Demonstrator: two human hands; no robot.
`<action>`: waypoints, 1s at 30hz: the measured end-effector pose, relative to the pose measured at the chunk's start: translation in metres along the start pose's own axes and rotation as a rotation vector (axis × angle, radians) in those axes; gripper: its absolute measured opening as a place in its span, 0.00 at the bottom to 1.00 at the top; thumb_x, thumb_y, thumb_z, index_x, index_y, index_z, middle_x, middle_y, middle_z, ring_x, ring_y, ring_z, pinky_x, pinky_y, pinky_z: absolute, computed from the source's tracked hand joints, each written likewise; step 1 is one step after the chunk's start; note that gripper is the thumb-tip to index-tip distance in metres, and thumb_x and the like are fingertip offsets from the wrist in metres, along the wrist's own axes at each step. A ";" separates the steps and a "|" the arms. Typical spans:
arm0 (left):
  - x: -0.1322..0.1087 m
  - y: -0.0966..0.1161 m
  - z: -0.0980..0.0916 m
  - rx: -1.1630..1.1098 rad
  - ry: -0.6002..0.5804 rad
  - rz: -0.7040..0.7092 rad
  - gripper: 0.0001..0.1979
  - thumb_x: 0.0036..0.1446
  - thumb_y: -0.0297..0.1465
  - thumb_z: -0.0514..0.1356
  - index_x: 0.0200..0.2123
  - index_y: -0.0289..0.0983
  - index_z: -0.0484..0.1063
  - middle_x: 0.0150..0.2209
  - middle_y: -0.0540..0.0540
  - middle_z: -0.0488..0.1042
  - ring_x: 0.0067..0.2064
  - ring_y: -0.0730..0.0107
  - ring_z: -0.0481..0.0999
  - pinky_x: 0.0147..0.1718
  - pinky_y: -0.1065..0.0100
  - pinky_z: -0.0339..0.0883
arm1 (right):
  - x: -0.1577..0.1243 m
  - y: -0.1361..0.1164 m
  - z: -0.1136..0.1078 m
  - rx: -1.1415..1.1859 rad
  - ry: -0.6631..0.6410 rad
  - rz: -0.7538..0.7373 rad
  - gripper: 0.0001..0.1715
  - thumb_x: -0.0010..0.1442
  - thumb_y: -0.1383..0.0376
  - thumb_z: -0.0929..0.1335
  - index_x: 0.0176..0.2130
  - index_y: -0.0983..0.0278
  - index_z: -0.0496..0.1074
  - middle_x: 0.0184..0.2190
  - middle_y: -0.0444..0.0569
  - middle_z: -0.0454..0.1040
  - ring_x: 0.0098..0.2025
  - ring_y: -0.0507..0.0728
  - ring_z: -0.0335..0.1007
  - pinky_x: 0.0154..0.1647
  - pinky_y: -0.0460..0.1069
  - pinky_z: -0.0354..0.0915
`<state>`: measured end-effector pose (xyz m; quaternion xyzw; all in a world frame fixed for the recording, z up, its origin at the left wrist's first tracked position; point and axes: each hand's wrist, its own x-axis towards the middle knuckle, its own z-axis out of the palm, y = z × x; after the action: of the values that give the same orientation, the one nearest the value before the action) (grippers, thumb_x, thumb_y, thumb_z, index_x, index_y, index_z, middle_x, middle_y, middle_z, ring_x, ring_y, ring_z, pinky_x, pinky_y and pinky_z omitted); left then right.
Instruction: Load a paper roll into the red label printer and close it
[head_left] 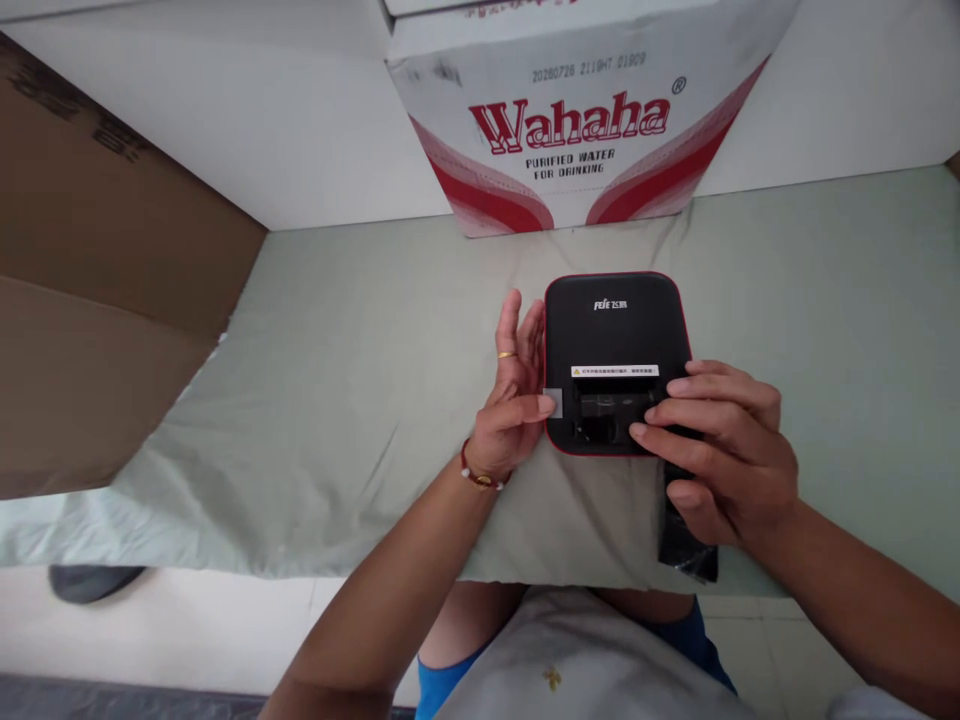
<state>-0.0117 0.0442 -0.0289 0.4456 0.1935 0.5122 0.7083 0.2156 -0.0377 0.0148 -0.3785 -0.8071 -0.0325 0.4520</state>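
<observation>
A black printer (615, 335) with red edging and a white "FEIE" logo lies on the cloth. A white warning strip (615, 371) runs above its glossy front panel. My left hand (514, 395) grips the printer's left edge, its thumb on a small grey tab (553, 403) near the lower left corner and its other fingers along the side. Across the lower right of the panel rest the spread, bent fingertips of my right hand (731, 445), the thumb apart. A shiny black plastic piece (686, 540) hangs below that hand; its upper end is hidden.
Behind the printer stands a white and red Wahaha water carton (577, 130) against the white wall. A brown cardboard box (112, 290) is at the left. Pale green cloth (337, 380) covers the surface, its front edge close to my body. A dark shoe (94, 582) shows on the floor.
</observation>
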 end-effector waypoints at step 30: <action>0.009 -0.023 -0.003 -0.004 0.006 0.031 0.48 0.51 0.45 0.75 0.73 0.53 0.63 0.80 0.47 0.60 0.82 0.45 0.57 0.80 0.44 0.51 | 0.119 0.043 0.012 -0.569 -0.943 0.506 0.26 0.67 0.60 0.70 0.62 0.52 0.83 0.51 0.54 0.88 0.44 0.69 0.84 0.39 0.58 0.70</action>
<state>0.0019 0.0517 -0.0480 0.4454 0.1877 0.5247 0.7007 0.1986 0.0667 0.0854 -0.6384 -0.7648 0.0325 -0.0797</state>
